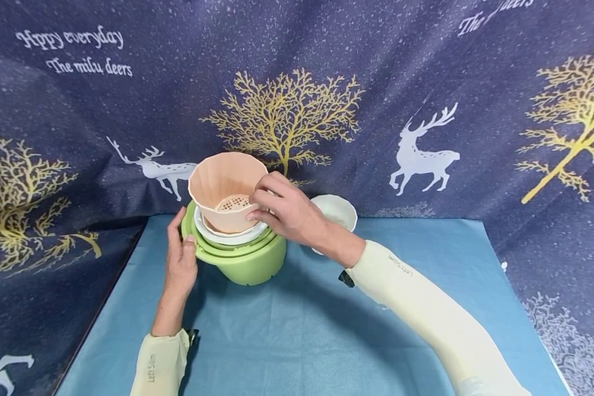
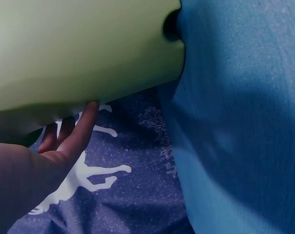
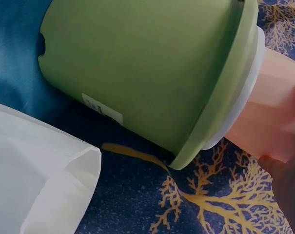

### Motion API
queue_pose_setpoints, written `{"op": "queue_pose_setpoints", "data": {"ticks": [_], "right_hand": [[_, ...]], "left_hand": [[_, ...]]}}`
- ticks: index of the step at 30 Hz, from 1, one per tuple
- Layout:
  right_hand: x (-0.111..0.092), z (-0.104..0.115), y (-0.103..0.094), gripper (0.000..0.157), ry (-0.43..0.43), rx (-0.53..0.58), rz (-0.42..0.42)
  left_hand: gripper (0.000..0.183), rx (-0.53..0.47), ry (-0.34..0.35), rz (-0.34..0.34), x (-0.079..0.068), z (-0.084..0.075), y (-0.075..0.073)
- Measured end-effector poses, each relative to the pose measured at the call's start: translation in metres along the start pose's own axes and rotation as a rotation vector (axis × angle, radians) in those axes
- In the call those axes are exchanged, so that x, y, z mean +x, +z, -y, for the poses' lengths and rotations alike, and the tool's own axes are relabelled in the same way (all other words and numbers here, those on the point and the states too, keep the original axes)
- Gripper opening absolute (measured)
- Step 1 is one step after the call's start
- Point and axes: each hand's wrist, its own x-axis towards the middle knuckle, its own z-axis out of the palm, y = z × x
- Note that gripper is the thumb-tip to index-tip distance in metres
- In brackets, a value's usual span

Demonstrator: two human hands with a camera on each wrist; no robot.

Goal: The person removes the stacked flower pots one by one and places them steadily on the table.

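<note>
A peach flower pot (image 1: 227, 181) with a faceted wall and a perforated base sits tilted at the top of a nested stack. My right hand (image 1: 294, 212) pinches its near right rim between thumb and fingers. Below it show a white pot rim (image 1: 227, 240) and green rims, all inside a large light green flower pot (image 1: 252, 267). At the stack's left side, my left hand (image 1: 180, 267) holds the large green pot, thumb over the rim and fingers along the outer wall. The left wrist view shows those fingers (image 2: 84, 124) against the green wall, with the thumb hidden.
A white faceted pot (image 1: 337, 209) stands right of the stack, partly behind my right wrist; its side (image 3: 45, 170) fills the lower left of the right wrist view. A blue cloth (image 1: 297, 341) covers the table. Behind it hangs a dark blue printed curtain (image 1: 326, 49).
</note>
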Motion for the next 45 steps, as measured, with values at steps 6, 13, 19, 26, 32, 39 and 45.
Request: {"op": "queue_pose_setpoints", "data": {"ticks": [6,13,19,26,32,39,45], "right_hand": [[0.002,0.002,-0.008,0.018,-0.003,0.012,-0.026],[0.005,0.006,-0.017,0.018,-0.004,0.015,-0.060],[0.005,0.009,-0.022,0.018,0.000,0.019,-0.091],[0.004,0.014,-0.028,0.019,-0.004,0.020,-0.117],[0.003,0.016,-0.032,0.020,-0.011,0.035,-0.144],[-0.002,0.019,-0.036,0.019,-0.013,0.039,-0.173],[-0.005,0.023,-0.043,0.020,0.001,0.036,-0.214]], "left_hand": [[0.058,-0.008,0.010,0.008,0.001,0.000,0.000],[0.058,0.008,0.017,0.004,0.000,-0.001,0.000],[0.058,0.026,0.017,-0.004,-0.001,0.000,0.000],[0.059,0.044,0.004,-0.002,0.000,0.001,-0.001],[0.060,0.045,-0.007,-0.008,0.000,0.002,-0.001],[0.061,0.028,-0.004,-0.008,0.000,0.001,-0.001],[0.060,0.025,-0.005,-0.004,0.000,0.000,-0.001]]}}
